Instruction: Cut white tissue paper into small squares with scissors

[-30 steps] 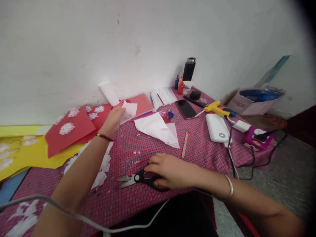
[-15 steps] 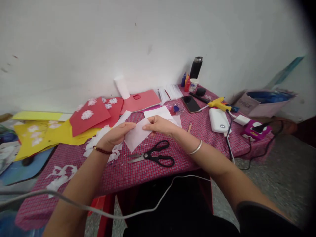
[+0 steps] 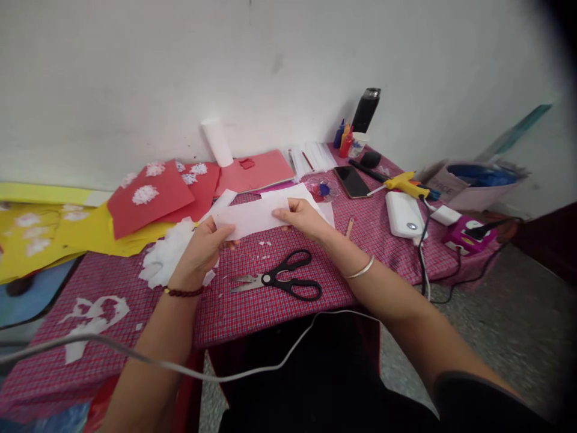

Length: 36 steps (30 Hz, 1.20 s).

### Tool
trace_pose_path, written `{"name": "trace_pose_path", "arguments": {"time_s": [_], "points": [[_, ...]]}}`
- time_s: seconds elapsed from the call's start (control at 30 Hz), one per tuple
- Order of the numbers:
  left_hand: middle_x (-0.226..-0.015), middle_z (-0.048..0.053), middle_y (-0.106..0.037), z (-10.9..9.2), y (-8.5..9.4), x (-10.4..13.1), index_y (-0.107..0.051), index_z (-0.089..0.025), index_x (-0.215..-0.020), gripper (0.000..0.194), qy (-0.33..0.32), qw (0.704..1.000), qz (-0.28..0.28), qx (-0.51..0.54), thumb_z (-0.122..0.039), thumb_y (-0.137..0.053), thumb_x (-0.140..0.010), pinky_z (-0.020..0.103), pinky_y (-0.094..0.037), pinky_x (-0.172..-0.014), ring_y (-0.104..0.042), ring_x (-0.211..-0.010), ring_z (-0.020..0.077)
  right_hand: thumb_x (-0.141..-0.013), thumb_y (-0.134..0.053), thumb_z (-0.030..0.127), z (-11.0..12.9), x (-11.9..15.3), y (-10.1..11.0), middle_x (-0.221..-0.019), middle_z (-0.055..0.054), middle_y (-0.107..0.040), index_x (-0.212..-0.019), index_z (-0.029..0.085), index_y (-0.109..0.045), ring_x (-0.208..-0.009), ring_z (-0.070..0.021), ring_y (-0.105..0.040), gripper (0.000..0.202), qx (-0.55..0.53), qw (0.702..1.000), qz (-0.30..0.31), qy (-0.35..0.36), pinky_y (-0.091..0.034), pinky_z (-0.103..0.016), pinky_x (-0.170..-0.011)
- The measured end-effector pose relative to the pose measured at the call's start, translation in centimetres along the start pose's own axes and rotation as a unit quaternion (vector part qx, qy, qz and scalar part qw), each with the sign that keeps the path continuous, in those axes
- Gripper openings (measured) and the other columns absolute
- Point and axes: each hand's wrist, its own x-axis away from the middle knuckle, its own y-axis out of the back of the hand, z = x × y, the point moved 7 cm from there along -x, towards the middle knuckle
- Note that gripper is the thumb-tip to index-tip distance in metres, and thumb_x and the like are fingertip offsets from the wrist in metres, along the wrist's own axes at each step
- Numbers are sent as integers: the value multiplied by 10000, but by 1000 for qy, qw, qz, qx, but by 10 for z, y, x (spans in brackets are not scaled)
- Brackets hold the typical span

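A white paper strip (image 3: pixel 252 218) is stretched level between my two hands, above the checkered cloth. My left hand (image 3: pixel 208 245) pinches its left end, thumb on top. The right end is gripped by my right hand (image 3: pixel 301 218) between thumb and fingers. Black-handled scissors (image 3: pixel 274 278) lie on the cloth below the strip, blades slightly apart and pointing left. Crumpled white paper (image 3: pixel 164 252) sits beside my left hand, partly hidden by it. Behind my right hand are flat white sheets (image 3: pixel 306 193).
Red cards (image 3: pixel 166 198) with white paper clusters and yellow sheets (image 3: pixel 85 231) lie left. At right are a phone (image 3: pixel 351 181), yellow glue gun (image 3: pixel 406 183), white power bank (image 3: pixel 404 215) and purple socket block (image 3: pixel 469 236). A white cable (image 3: pixel 252 374) crosses in front.
The paper, earlier a smaller tilted piece, is now a longer level strip. My hands have moved apart, the left one leftward. The camera view has shifted slightly.
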Motion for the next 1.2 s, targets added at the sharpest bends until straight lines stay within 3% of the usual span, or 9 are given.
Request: {"name": "trace_pose_path", "arguments": {"time_s": [0.27, 0.4, 0.67, 0.8, 0.9, 0.97, 1.07, 1.2], "points": [[-569, 5, -634, -6, 3, 3, -692, -158, -801, 148, -12, 999, -17, 27, -148, -719, -656, 172, -398, -324, -546, -381, 114, -700, -742, 348, 6, 1, -5, -673, 28, -631, -818, 147, -643, -554, -80, -552, 253, -57, 998, 30, 18, -479, -185, -469], [-516, 9, -589, -9, 4, 5, -682, -158, -706, 52, -9, 999, 1, 52, -120, -699, -676, 160, -396, -354, -563, -409, 117, -729, -696, 250, 13, 5, -5, -668, 40, -625, -838, 151, -662, -508, -54, -534, 151, -86, 994, 51, 34, -457, -161, -464], [-614, 11, -596, -18, 2, 10, -679, -152, -620, 38, -27, 995, 34, 91, -132, -711, -624, 166, -415, -389, -561, -458, 93, -761, -646, 195, 16, 10, -6, -649, 38, -613, -759, 163, -625, -490, -54, -552, 39, -117, 989, 73, 46, -450, -162, -471], [-644, 25, -592, -19, 0, 11, -648, -153, -625, 179, -25, 986, 13, 165, -292, -695, -729, 198, -435, -408, -572, -500, 113, -751, -637, 209, 17, 11, -10, -587, 44, -587, -752, 166, -620, -481, -70, -549, 46, -120, 990, 61, 37, -451, -175, -467], [-647, 6, -611, -11, 0, 9, -631, -167, -712, 208, -26, 958, -84, 272, -308, -615, -865, 185, -481, -489, -585, -546, 99, -718, -593, 190, 15, 11, -13, -546, 48, -589, -759, 170, -631, -485, -80, -553, 60, -108, 993, 31, 39, -452, -181, -479], [-719, 8, -660, 0, -8, 9, -629, -174, -793, 207, -17, 934, -117, 336, -333, -579, -914, 198, -538, -627, -632, -646, 101, -692, -554, 171, 14, 11, -15, -541, 48, -605, -771, 170, -641, -490, -84, -559, 118, -85, 995, 3, 46, -461, -187, -497], [-858, 57, -713, 17, -32, 9, -635, -162, -877, 274, 37, 930, -79, 356, -425, -573, -919, 274, -565, -775, -684, -828, 156, -673, -522, 155, 11, 11, -20, -552, 46, -626, -782, 170, -652, -506, -90, -574, 171, -42, 998, -23, 49, -481, -202, -532], [-816, 53, -719, 32, -47, 12, -651, -140, -900, 179, 96, 954, -37, 282, -306, -686, -842, 267, -548, -666, -682, -753, 163, -663, -511, 156, 10, 12, -27, -569, 55, -629, -767, 173, -665, -508, -86, -571, 186, -1, 999, -6, 42, -486, -213, -547]]}}
